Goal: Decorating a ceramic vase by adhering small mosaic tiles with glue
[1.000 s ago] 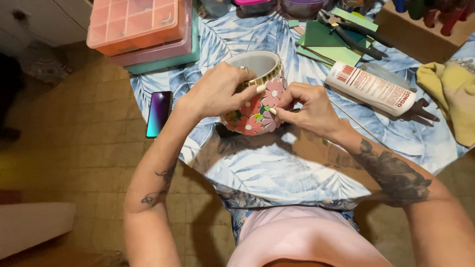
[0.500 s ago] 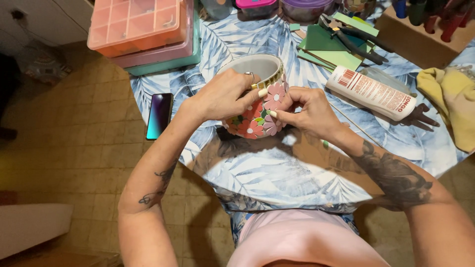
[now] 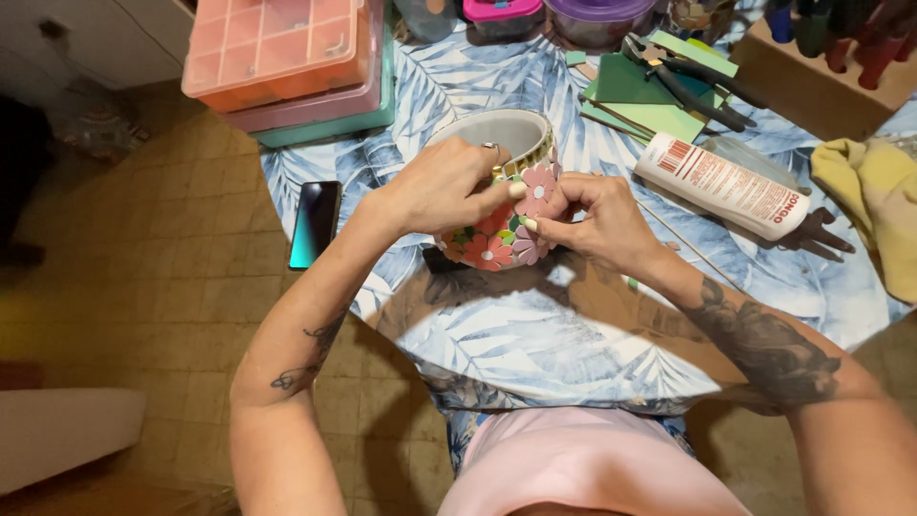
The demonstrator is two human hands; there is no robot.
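A round pot (image 3: 506, 134) with a white inside and a mosaic of pink and red flower tiles on its side lies tilted on the leaf-print table (image 3: 535, 334). My left hand (image 3: 439, 186) grips its rim and upper side. My right hand (image 3: 597, 225) rests against the flower tiles, fingertips pinched at a small piece on the pot's wall; the piece itself is too small to make out.
A white glue tube (image 3: 726, 186) lies right of the pot. Green sheets and pliers (image 3: 688, 81) sit behind it, a yellow cloth (image 3: 874, 205) far right. Stacked compartment boxes (image 3: 282, 53) stand at the back left, a phone (image 3: 315, 225) near the table's left edge.
The pot has been turned slightly in my hands, showing more flower tiles. Both hands stay on it, fingertips still working at the same spot.
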